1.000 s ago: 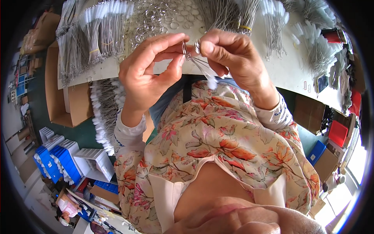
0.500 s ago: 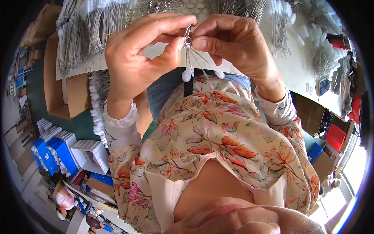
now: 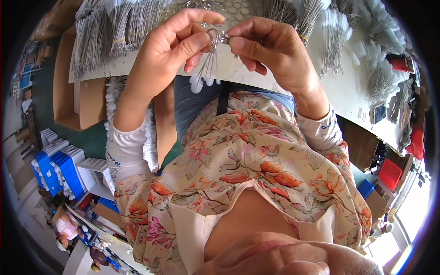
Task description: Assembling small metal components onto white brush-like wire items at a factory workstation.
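Observation:
My left hand [image 3: 181, 43] has its thumb and fingers closed on a metal ring [image 3: 213, 37], with the index finger lifted above it. Several thin wire brushes [image 3: 210, 62] with white tips hang down beside that ring. Close to its right, my right hand [image 3: 270, 48] pinches a small stack of metal loops [image 3: 224, 38] between thumb and index finger. The loops and the ring sit side by side, and whether they are linked is too small to tell. The right hand's other fingers curl underneath.
Bundles of wire brushes [image 3: 114, 41] lie on the pale table [image 3: 270, 80] at far left, with more bundles [image 3: 332, 41] at right. Loose metal rings [image 3: 206, 5] lie beyond my hands. An open cardboard box [image 3: 91, 103] stands to the left, above blue crates [image 3: 66, 169]. Other people sit at lower left.
The left hand has tipped and moved a little left and up, its index finger lifting away. The hanging brushes have swung left, and the loops now show at my right fingertips.

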The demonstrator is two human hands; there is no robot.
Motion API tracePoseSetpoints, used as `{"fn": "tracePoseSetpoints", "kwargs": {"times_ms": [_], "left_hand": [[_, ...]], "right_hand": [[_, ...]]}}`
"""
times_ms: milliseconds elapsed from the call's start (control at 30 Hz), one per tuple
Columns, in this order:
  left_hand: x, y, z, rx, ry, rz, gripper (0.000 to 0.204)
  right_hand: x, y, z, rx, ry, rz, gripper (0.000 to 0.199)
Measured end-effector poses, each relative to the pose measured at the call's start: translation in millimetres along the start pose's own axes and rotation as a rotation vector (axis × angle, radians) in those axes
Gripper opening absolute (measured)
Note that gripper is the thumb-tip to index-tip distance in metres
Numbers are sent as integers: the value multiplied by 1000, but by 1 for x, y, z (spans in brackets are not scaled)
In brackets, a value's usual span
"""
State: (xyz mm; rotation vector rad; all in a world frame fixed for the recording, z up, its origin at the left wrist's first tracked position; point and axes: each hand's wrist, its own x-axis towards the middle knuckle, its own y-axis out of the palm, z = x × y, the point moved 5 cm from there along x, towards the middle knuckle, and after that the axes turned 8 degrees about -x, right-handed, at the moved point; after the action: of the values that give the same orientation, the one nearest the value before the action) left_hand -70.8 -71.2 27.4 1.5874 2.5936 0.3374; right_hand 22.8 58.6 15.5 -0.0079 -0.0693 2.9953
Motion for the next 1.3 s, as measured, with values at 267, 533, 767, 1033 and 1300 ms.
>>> {"fn": "tracePoseSetpoints", "kwargs": {"times_ms": [267,533,767,1033,1300], "left_hand": [[-19,-13,-1,-50,-70,-61,18],[-30,-31,-4,107,290,-142,16],[-44,-26,-11,-415,478,-324,15],[-51,-6,-39,598,962,-480,21],[-122,-60,92,982,136,-78,21]], "right_hand": [[8,21,-4,3,-21,91,14],[18,49,-6,105,-90,94,13],[32,66,-14,-106,-375,18,22],[19,65,35,-161,-598,-330,9],[34,78,-83,-200,387,577,15]]}}
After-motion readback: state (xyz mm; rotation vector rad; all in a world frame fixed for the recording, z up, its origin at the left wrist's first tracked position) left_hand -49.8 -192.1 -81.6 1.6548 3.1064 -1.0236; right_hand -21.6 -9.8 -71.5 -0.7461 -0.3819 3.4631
